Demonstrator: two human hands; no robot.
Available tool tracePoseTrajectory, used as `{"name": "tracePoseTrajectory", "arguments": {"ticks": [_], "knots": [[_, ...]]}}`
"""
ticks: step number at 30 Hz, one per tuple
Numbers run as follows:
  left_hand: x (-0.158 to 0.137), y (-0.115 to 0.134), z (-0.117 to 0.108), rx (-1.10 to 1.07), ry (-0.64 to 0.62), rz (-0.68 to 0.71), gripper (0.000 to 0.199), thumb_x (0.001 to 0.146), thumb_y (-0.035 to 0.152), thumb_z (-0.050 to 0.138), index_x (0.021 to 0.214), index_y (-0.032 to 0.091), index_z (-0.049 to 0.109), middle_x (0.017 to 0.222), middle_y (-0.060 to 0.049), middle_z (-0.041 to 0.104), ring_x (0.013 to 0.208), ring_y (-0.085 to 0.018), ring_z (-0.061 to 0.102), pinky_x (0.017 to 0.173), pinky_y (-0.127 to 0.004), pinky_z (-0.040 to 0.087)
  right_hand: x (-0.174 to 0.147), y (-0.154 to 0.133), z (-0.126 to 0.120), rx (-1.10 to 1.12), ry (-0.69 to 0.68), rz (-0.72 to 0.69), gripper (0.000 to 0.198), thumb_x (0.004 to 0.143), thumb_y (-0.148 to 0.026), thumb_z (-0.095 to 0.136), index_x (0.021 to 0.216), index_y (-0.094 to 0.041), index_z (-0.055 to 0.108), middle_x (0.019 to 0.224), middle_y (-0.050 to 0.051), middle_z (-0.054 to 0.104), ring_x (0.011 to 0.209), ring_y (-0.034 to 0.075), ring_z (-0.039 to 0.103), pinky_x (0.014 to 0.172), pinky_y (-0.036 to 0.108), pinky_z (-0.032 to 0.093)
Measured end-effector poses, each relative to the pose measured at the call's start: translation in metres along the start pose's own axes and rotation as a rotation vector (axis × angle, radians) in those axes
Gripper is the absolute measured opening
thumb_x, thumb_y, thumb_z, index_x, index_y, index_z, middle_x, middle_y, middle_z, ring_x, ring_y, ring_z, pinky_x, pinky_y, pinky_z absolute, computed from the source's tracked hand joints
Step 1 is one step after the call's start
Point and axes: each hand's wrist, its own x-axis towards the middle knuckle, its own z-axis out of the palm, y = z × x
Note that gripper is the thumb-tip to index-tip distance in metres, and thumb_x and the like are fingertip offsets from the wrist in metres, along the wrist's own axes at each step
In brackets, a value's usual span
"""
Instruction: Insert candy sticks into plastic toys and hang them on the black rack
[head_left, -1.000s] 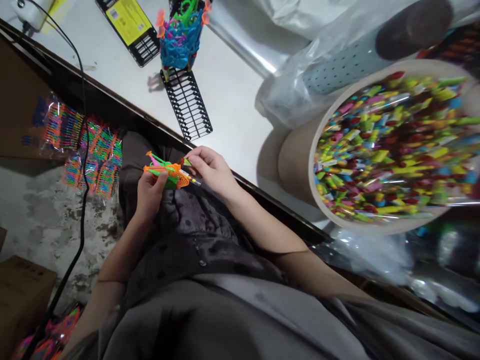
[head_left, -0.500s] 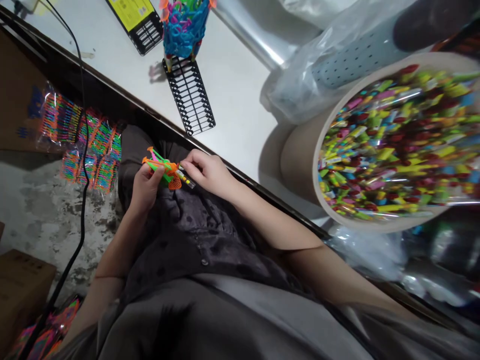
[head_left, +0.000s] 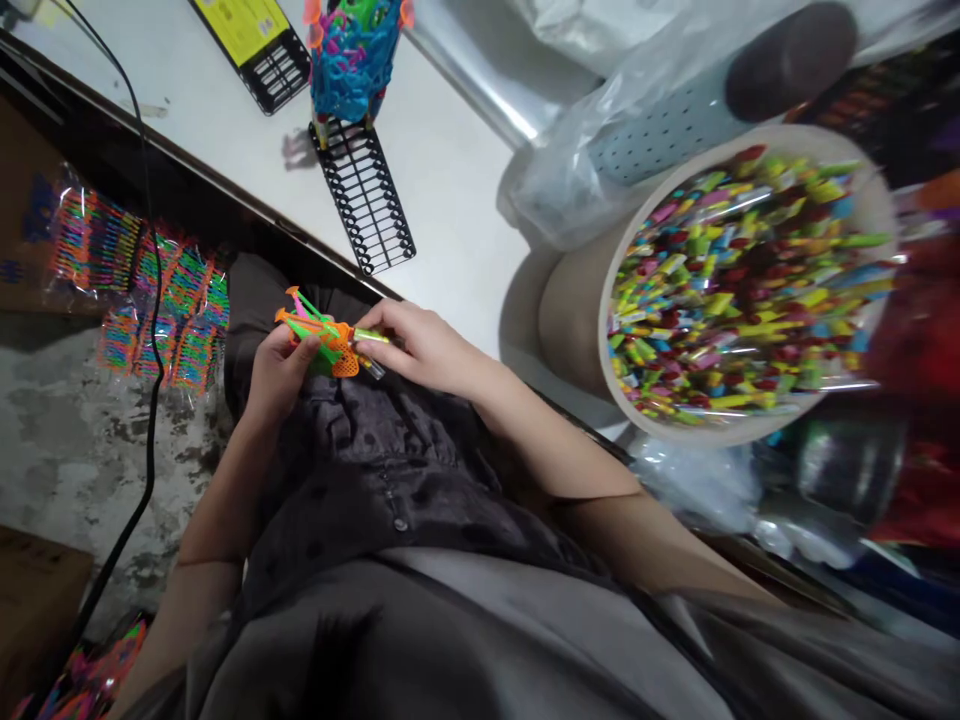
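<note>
Head view: 2 hands [head_left: 276,378] pinch plastic pieces [head_left: 346,361], 1 orange and perforated.

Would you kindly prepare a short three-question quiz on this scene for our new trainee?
1. True or false: the black grid lies inside the bucket.
2. Name two colours seen on the plastic pieces in the left hand.
3. Which hand is nearer the bucket?

Key:
1. False; the black grid lies on the white tabletop.
2. Orange and green (some pink shows too).
3. The right hand.
</note>
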Motion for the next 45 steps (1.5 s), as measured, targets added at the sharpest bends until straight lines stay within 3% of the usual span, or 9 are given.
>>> {"name": "tracePoseTrajectory", "arguments": {"ticks": [6, 14, 16, 20, 22, 25, 31, 39, 45], "knots": [[0.004, 0.005, -0.021, 0.115, -0.023, -0.07, 0.043, 0.072, 0.053, 0.063, 0.096, 0.018, 0.067, 0.105, -0.008, 0.065, 0.088, -0.018, 0.063, 0.071, -0.028, 0.053, 0.005, 0.025, -0.012, -0.152, -0.067, -0.019, 0.026, 0.089, -0.037, 0.046, 0.1, -0.017, 0.058, 0.091, 0.008, 0.063, 0.084, 0.019, 0.055, 0.079, 0.033, 0.038], [0.008, -0.006, -0.041, 0.276, 0.157, 0.074, 0.068, 0.07, 0.033, 0.07, 0.129, 0.017, 0.042, 0.081, 0.002, 0.063, 0.076, -0.008, 0.06, 0.077, -0.019, 0.048, 0.047, 0.102, -0.047, 0.256, 0.306, 0.146, 0.042, 0.079, -0.051, 0.06, 0.106, -0.02, 0.051, 0.088, 0.006, 0.058, 0.074, 0.015, 0.055, 0.064, 0.028, 0.045], [0.011, -0.009, -0.045, 0.269, 0.205, 0.091, 0.064, 0.068, 0.031, 0.072, 0.123, 0.015, 0.046, 0.079, 0.002, 0.062, 0.078, -0.008, 0.06, 0.078, -0.018, 0.047, 0.072, 0.114, -0.054, 0.25, 0.453, 0.174, 0.038, 0.079, -0.048, 0.06, 0.104, -0.021, 0.051, 0.097, 0.007, 0.056, 0.08, 0.015, 0.057, 0.068, 0.028, 0.047], [0.019, -0.019, -0.046, 0.13, 0.326, 0.078, 0.036, 0.059, 0.036, 0.077, 0.082, 0.016, 0.059, 0.075, 0.002, 0.061, 0.078, -0.009, 0.06, 0.076, -0.02, 0.049, 0.135, 0.142, -0.061, 0.216, 0.677, 0.188, 0.03, 0.084, -0.041, 0.056, 0.104, -0.02, 0.049, 0.102, 0.007, 0.054, 0.088, 0.015, 0.058, 0.076, 0.031, 0.048], [0.022, -0.02, -0.043, -0.071, 0.288, 0.025, 0.039, 0.058, 0.044, 0.076, 0.077, 0.018, 0.055, 0.075, 0.003, 0.06, 0.075, -0.011, 0.062, 0.072, -0.023, 0.052, 0.164, 0.16, -0.059, 0.242, 0.744, 0.114, 0.028, 0.085, -0.041, 0.052, 0.102, -0.019, 0.048, 0.098, 0.006, 0.054, 0.091, 0.016, 0.058, 0.078, 0.031, 0.049], [0.024, -0.015, -0.037, -0.289, 0.17, -0.117, 0.044, 0.063, 0.045, 0.072, 0.093, 0.024, 0.049, 0.083, 0.003, 0.063, 0.071, -0.011, 0.064, 0.064, -0.023, 0.053, 0.193, 0.185, -0.053, 0.267, 0.771, -0.021, 0.029, 0.085, -0.043, 0.05, 0.097, -0.017, 0.048, 0.09, 0.003, 0.053, 0.092, 0.016, 0.058, 0.08, 0.032, 0.048], [0.033, -0.016, -0.034, -0.296, 0.062, -0.304, 0.061, 0.055, 0.024, 0.079, 0.103, 0.026, 0.043, 0.081, 0.004, 0.061, 0.066, -0.007, 0.061, 0.055, -0.014, 0.047, 0.2, 0.197, -0.049, 0.15, 0.753, -0.027, 0.021, 0.086, -0.036, 0.049, 0.089, -0.015, 0.046, 0.078, 0.0, 0.05, 0.084, 0.014, 0.057, 0.076, 0.03, 0.047], [0.05, -0.02, -0.032, 0.103, 0.052, -0.055, 0.049, 0.06, 0.027, 0.077, 0.105, 0.022, 0.057, 0.109, -0.004, 0.061, 0.086, -0.01, 0.061, 0.073, -0.019, 0.052, 0.2, 0.193, -0.046, -0.031, 0.784, 0.026, 0.019, 0.086, -0.034, 0.043, 0.08, -0.016, 0.041, 0.077, 0.001, 0.046, 0.075, 0.012, 0.052, 0.071, 0.027, 0.044], [0.062, -0.026, -0.037, 0.46, -0.032, 0.142, 0.029, 0.079, 0.035, 0.058, 0.103, 0.018, 0.061, 0.09, -0.004, 0.062, 0.077, -0.01, 0.058, 0.071, -0.022, 0.05, 0.206, 0.199, -0.04, -0.082, 0.818, 0.031, 0.022, 0.088, -0.037, 0.041, 0.08, -0.016, 0.041, 0.079, 0.003, 0.045, 0.079, 0.014, 0.052, 0.074, 0.03, 0.044]]}}
